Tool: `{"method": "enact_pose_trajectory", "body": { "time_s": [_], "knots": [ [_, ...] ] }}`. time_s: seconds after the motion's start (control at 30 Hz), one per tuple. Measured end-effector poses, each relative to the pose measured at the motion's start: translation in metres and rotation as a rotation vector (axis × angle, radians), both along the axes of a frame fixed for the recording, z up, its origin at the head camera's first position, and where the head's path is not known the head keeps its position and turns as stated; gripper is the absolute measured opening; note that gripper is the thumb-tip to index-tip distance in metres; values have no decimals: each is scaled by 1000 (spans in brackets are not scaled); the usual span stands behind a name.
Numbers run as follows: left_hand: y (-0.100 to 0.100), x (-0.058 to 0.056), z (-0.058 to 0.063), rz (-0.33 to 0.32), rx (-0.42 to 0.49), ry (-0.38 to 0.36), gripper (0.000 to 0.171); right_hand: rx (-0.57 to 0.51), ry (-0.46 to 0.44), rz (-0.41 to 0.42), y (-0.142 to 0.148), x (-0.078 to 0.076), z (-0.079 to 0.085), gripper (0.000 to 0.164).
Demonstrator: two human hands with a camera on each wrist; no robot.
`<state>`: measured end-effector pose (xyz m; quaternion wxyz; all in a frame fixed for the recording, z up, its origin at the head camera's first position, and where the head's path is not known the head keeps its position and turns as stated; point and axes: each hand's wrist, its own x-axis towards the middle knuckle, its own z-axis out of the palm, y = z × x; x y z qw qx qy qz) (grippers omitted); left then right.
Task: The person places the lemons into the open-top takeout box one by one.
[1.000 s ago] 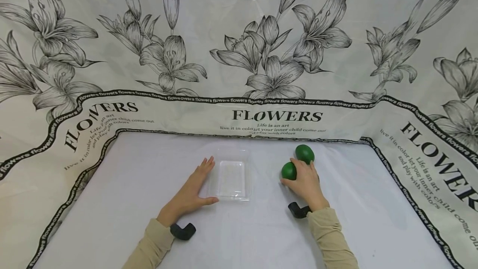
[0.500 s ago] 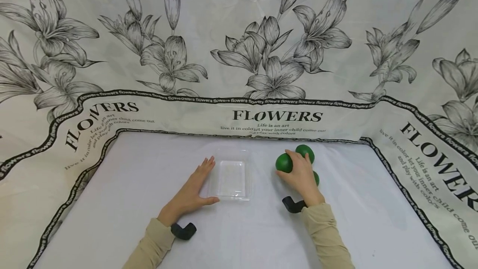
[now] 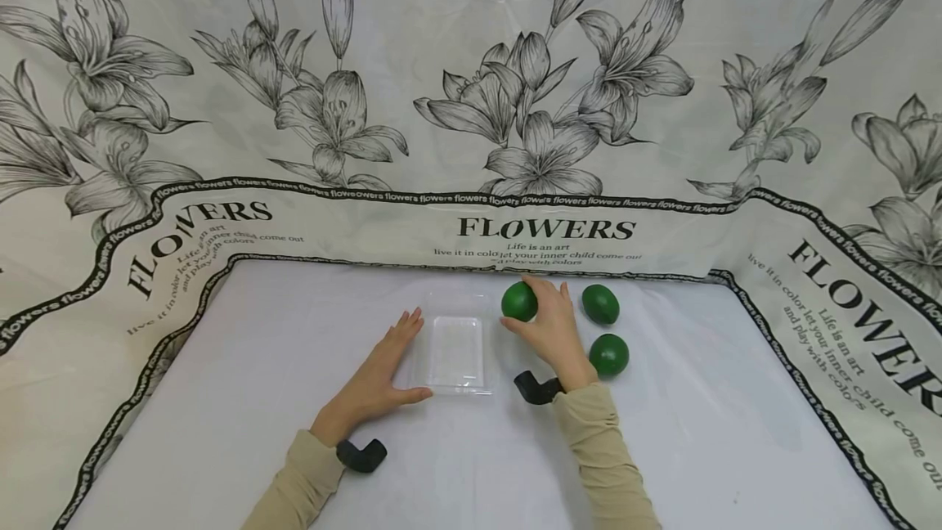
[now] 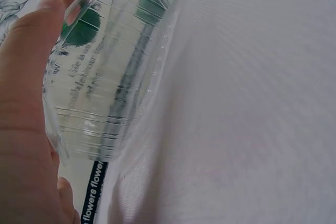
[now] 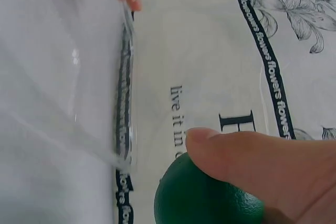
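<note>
My right hand grips a green lime between thumb and fingers, just right of the clear plastic box. The right wrist view shows the thumb pressed along the top of that lime. Two more limes lie on the cloth to the right: one farther back, the other nearer my right wrist. My left hand rests along the left side of the box, fingers straight and thumb spread at its near corner. In the left wrist view, limes show through the transparent wall of the box.
A white cloth covers the table. Behind and at both sides rises a flower-printed curtain with black lettered trim. Black curved pieces stick out at the left wrist and right wrist.
My right hand has lifted a lime and carried it left toward the box, uncovering the other two limes. The left hand and the box have stayed in place.
</note>
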<state>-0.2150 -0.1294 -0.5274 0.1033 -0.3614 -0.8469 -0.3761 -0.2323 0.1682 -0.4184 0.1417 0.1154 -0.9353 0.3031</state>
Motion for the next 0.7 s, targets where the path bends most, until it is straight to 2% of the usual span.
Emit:
{"method": "enact_pose_trajectory", "body": {
  "time_s": [0.37, 0.7],
  "knots": [
    [-1, 0, 0, 24, -20, -26, 105, -124, 16, 53, -47, -3, -2, 74],
    [-1, 2, 0, 19, -1, -24, 103, -264, -100, 45, -87, -2, -26, 75]
  ]
}}
